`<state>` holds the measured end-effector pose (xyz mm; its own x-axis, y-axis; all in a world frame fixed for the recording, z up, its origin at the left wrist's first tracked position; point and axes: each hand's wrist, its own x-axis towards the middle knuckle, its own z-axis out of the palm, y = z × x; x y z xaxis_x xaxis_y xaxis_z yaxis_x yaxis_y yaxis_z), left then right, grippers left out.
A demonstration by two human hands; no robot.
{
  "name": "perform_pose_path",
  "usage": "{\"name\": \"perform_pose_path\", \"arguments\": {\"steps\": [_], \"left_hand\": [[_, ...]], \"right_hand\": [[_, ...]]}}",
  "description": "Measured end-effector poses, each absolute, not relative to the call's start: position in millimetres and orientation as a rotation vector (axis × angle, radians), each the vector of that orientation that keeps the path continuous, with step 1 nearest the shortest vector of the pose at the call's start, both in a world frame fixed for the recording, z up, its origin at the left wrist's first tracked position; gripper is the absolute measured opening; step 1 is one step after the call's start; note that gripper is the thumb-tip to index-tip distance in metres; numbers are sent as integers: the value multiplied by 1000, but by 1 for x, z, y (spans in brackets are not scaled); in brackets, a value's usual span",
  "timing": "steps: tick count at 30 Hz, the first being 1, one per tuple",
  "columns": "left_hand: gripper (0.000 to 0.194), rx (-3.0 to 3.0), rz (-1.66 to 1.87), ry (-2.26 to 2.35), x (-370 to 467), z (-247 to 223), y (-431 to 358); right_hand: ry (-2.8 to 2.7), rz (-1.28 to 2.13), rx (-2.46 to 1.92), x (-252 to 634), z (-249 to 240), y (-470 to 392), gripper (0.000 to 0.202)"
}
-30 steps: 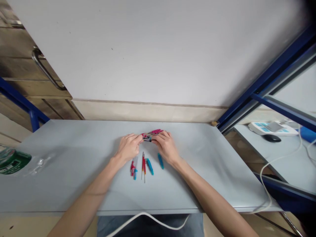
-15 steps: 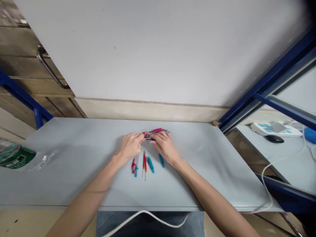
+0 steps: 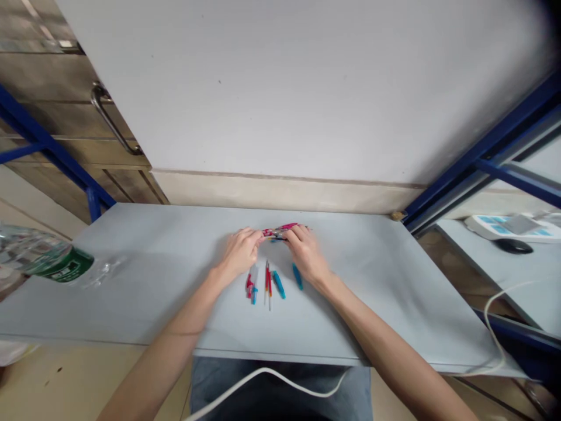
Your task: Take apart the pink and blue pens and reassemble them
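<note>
My left hand [image 3: 241, 251] and my right hand [image 3: 307, 252] are close together over the middle of the grey table, fingers closed. Between their fingertips runs a thin dark pen refill [image 3: 277, 238] with a yellowish part; both hands seem to pinch it. Just behind lies a bunch of pink pen parts [image 3: 287, 226], partly hidden by my fingers. Nearer me lie red refills [image 3: 267, 280] with metal-coloured ends, a blue pen barrel [image 3: 279, 285], a red cap [image 3: 249, 285] and a light blue cap [image 3: 254, 295]. Another blue barrel [image 3: 297, 276] lies beside my right wrist.
A clear bottle with a green label [image 3: 68, 266] lies at the table's left, with crumpled clear plastic [image 3: 103, 273] beside it. Blue metal frames [image 3: 477, 166] flank the table [image 3: 372, 304]. On the right, a black mouse [image 3: 512, 245] sits by a white device [image 3: 486, 227]. A white cable [image 3: 280, 383] crosses in front.
The view has shifted, so the table and bottle sit farther right in the picture. The refill between my hands shows more clearly; the loose parts lie as before.
</note>
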<state>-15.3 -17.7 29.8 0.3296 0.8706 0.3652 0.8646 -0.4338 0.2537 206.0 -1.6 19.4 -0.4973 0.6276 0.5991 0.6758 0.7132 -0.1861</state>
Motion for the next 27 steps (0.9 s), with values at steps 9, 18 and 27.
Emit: {"name": "perform_pose_path", "arguments": {"steps": [9, 18, 27], "left_hand": [[38, 2891, 764, 1375, -4, 30, -21], [76, 2913, 645, 1440, 1, 33, -29], [25, 2886, 553, 1516, 8, 37, -31]], "right_hand": [[-2300, 119, -904, 214, 19, -4, 62], [-2207, 174, -801, 209, 19, -7, 41], [-2194, 227, -785, 212, 23, -9, 23]]}}
